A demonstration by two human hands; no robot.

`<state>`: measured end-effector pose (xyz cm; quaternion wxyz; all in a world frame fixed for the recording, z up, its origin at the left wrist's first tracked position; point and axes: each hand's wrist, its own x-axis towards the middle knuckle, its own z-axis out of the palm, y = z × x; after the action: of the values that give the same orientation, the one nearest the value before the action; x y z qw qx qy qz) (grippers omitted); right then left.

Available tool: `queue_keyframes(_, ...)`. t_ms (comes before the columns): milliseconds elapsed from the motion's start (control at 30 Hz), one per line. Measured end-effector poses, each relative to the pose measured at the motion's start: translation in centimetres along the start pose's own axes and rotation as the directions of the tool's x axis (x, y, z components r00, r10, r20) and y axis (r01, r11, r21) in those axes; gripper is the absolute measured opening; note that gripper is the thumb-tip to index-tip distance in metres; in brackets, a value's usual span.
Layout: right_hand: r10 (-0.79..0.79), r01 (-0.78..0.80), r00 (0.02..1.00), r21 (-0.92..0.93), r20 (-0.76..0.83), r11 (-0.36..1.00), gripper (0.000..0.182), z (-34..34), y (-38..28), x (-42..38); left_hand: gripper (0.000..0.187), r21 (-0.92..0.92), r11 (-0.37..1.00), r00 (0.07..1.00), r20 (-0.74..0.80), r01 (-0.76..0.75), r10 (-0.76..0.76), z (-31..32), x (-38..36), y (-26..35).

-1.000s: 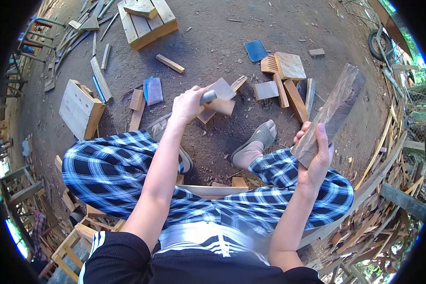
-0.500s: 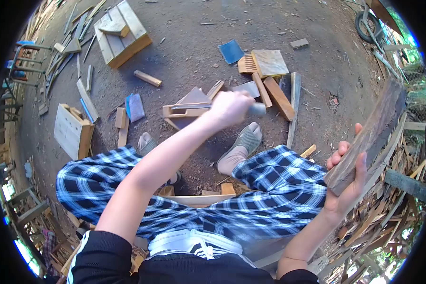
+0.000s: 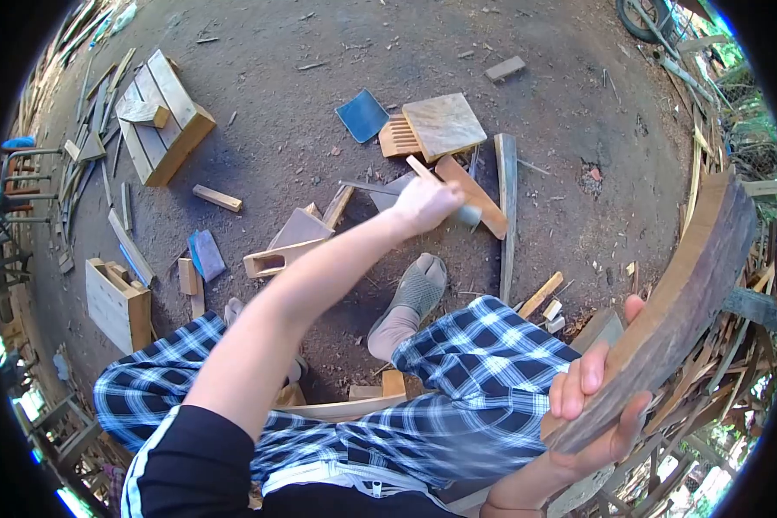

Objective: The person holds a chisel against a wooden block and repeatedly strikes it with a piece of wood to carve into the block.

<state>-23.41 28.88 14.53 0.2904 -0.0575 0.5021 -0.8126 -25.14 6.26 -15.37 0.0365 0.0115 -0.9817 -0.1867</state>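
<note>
My left hand [image 3: 427, 205] reaches out above the ground past my left forearm, closed around a tool's grey handle [image 3: 468, 215]. A thin, dark metal blade [image 3: 367, 186] sticks out of the fist towards the left; motion blur hides what kind of tool it is. On the right, my right hand [image 3: 591, 406] grips the lower end of a thick, slightly curved piece of wood [image 3: 665, 319], with fingers on one side and thumb on the other. The wood slants up to the right, with a smooth, light-brown edge and a rough, dark face.
A square wooden block [image 3: 445, 125], a blue sheet [image 3: 362, 116] and a reddish board [image 3: 475, 198] lie ahead. Below my left forearm is a slotted wooden piece [image 3: 263, 264]. Wooden crates [image 3: 173, 121] stand left; scrap wood [image 3: 708, 388] is heaped right.
The view has swung right. My right hand has come lower and turned the wood, so its light edge shows. My left hand, still on the tool, has moved right over the ground.
</note>
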Motion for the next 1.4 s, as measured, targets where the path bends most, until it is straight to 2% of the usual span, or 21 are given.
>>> queue_keyframes(33,-0.004,0.004,1.000,0.006,0.000,1.000,0.086,0.0,0.3,0.0,0.018,-0.105,0.990,0.994,0.058,0.096,-0.090,-2.6,0.4,0.1)
queue_keyframes(100,0.021,-0.020,0.999,0.020,-0.025,1.000,0.085,0.2,0.5,0.1,0.032,-0.402,0.900,0.961,-0.139,0.168,-0.241,-5.3,0.1,-1.2)
queue_keyframes(133,0.037,-0.036,0.999,0.037,-0.023,0.999,0.085,0.3,0.5,0.0,0.036,-0.532,0.827,0.952,-0.117,0.180,-0.283,-6.6,0.1,-2.6)
queue_keyframes(200,0.029,-0.027,0.999,0.043,-0.024,0.999,0.084,0.2,0.6,0.1,0.032,-0.815,0.443,0.866,0.134,0.373,-0.482,-10.0,-0.6,-3.7)
queue_keyframes(233,0.029,-0.029,1.000,0.042,-0.011,0.999,0.084,0.2,0.5,0.1,0.032,-0.811,0.450,0.863,0.128,0.374,-0.488,-10.6,-1.2,-4.0)
queue_keyframes(300,0.026,-0.027,1.000,0.047,0.010,0.999,0.084,0.2,0.3,0.0,0.030,-0.940,-0.024,0.761,0.291,0.341,-0.580,-11.6,-2.5,-4.2)
queue_keyframes(333,0.039,-0.040,0.999,0.041,0.033,0.998,0.084,0.2,0.3,0.0,0.030,-0.941,-0.018,0.761,0.285,0.339,-0.583,-11.7,-3.1,-4.1)
queue_keyframes(367,0.050,-0.052,0.997,0.031,0.052,0.998,0.084,0.1,0.3,-0.1,0.030,-0.940,-0.125,0.738,0.327,0.317,-0.591,-11.5,-3.7,-3.9)
queue_keyframes(400,0.046,-0.048,0.998,0.031,0.052,0.998,0.084,0.1,0.3,-0.2,0.030,-0.928,-0.232,0.716,0.372,0.290,-0.591,-11.2,-4.2,-3.8)
queue_keyframes(533,0.061,-0.061,0.993,-0.009,0.106,0.998,0.084,0.0,0.5,-0.3,0.026,-0.896,-0.359,0.703,0.431,0.260,-0.566,-10.4,-5.7,-3.2)
queue_keyframes(600,0.017,-0.017,0.997,0.001,-0.071,1.000,0.088,0.5,0.8,-0.3,0.023,-0.854,-0.481,0.667,0.477,0.197,-0.573,-10.5,-6.3,-2.7)
queue_keyframes(700,0.013,-0.011,0.997,0.026,-0.071,1.000,0.087,0.4,0.7,-0.4,0.021,-0.832,-0.527,0.639,0.501,0.171,-0.584,-10.4,-6.9,-2.3)
queue_keyframes(833,0.067,-0.071,0.996,0.055,0.065,0.996,0.081,-0.6,0.3,-0.5,0.020,-0.779,-0.611,0.632,0.547,0.144,-0.549,-9.3,-7.8,-2.7)
queue_keyframes(900,0.066,-0.070,0.995,0.054,0.078,0.996,0.082,-0.7,0.4,-0.6,0.022,-0.526,-0.850,0.703,0.620,0.041,-0.349,-8.4,-8.4,-2.8)
queue_keyframes(933,0.066,-0.071,0.995,0.059,0.078,0.996,0.082,-0.6,0.4,-0.5,0.028,-0.437,-0.899,0.742,0.611,0.025,-0.276,-8.0,-8.6,-2.8)
queue_keyframes(1000,0.031,-0.029,0.999,0.069,-0.036,0.997,0.086,-0.4,0.5,-0.5,0.041,-0.103,-0.995,0.839,0.540,-0.016,-0.069,-7.7,-9.2,-1.7)
queue_keyframes(1033,0.032,-0.029,0.999,0.075,-0.039,0.997,0.086,-0.5,0.4,-0.5,0.050,-0.029,-0.998,0.882,0.467,-0.061,-0.067,-7.1,-9.3,-1.3)
queue_keyframes(1067,0.040,-0.041,0.999,0.077,0.006,0.996,0.083,-0.8,0.3,-0.5,0.050,-0.033,-0.998,0.879,0.472,-0.059,-0.067,-6.9,-9.5,-0.9)
queue_keyframes(1133,0.052,-0.056,0.997,0.082,0.050,0.995,0.081,-0.9,0.3,-0.6,0.047,0.024,-0.980,0.898,0.406,-0.198,-0.171,-7.6,-9.6,0.8)
queue_keyframes(1300,0.054,-0.054,0.999,0.132,0.004,0.990,0.080,-0.8,0.3,-0.6,0.034,0.228,-0.954,0.952,0.278,-0.193,-0.127,-7.2,-9.9,2.8)
queue_keyframes(1400,0.079,-0.079,0.997,0.102,0.003,0.992,0.080,-1.1,0.2,-0.7,0.034,0.240,-0.940,0.940,0.297,-0.243,-0.167,-7.1,-10.4,3.4)
